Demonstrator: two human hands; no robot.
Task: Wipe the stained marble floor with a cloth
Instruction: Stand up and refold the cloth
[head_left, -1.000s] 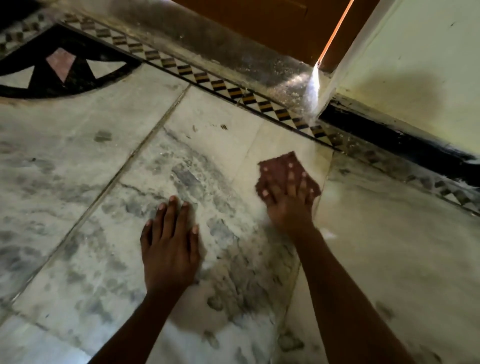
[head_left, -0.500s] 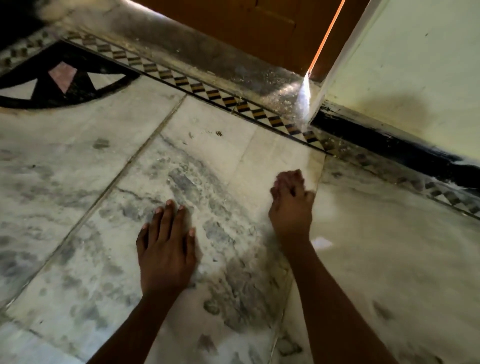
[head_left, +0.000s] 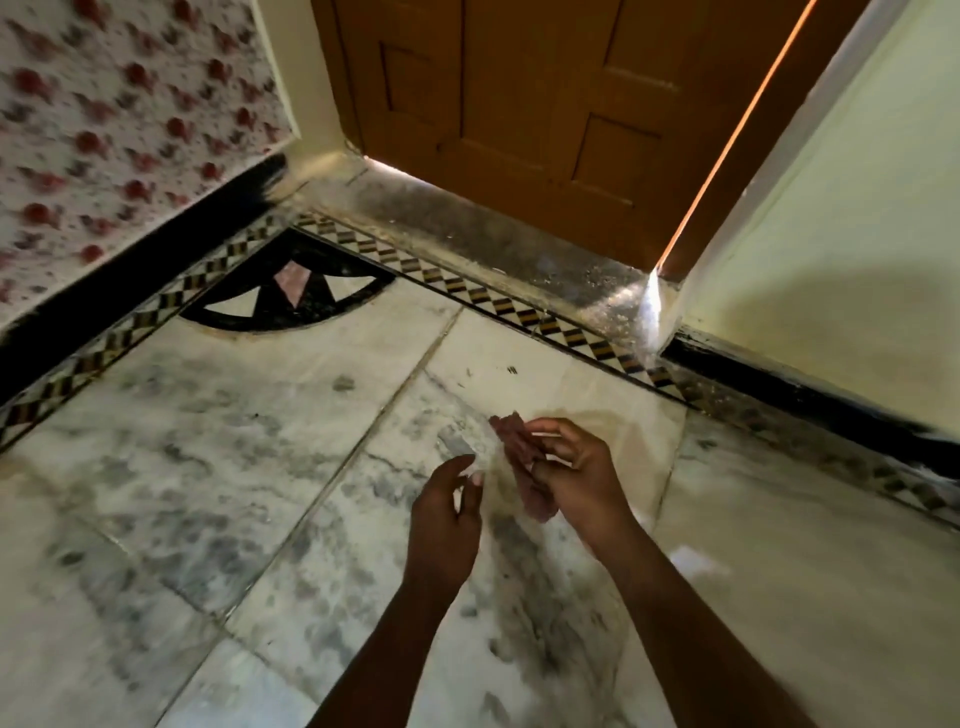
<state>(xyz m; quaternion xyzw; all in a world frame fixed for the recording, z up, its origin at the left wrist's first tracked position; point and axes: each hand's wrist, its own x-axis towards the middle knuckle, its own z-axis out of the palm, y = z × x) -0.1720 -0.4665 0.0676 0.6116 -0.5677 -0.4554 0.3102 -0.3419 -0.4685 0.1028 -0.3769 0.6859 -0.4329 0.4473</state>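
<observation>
Above the marble floor (head_left: 218, 467), both hands are lifted clear of the stone, close together but not touching. Right hand (head_left: 576, 478) has fingers closed around a bunched reddish cloth (head_left: 522, 462), which hangs crumpled through the palm; motion blur hides its exact fold. Left hand (head_left: 447, 525) is loosely curled, fingertips near the cloth's edge, holding nothing visible; whether it touches the fabric cannot be told. Judgement: cloth is being regathered between strokes, so wiping is paused. Risks: a wadded cloth would present little flat face and smear grime rather than lift it; a loose hold could drop it; dirt may be pushed into the slab joint (head_left: 363, 441). Floor is pale, polished marble with grey veining and dark mottled blotches, heaviest beneath the forearms; which marks are stain and which are vein is unclear. Chequered inlay border (head_left: 519, 306) runs along a gritty, speckled threshold (head_left: 493, 244) below a panelled wooden door (head_left: 545, 104).
</observation>
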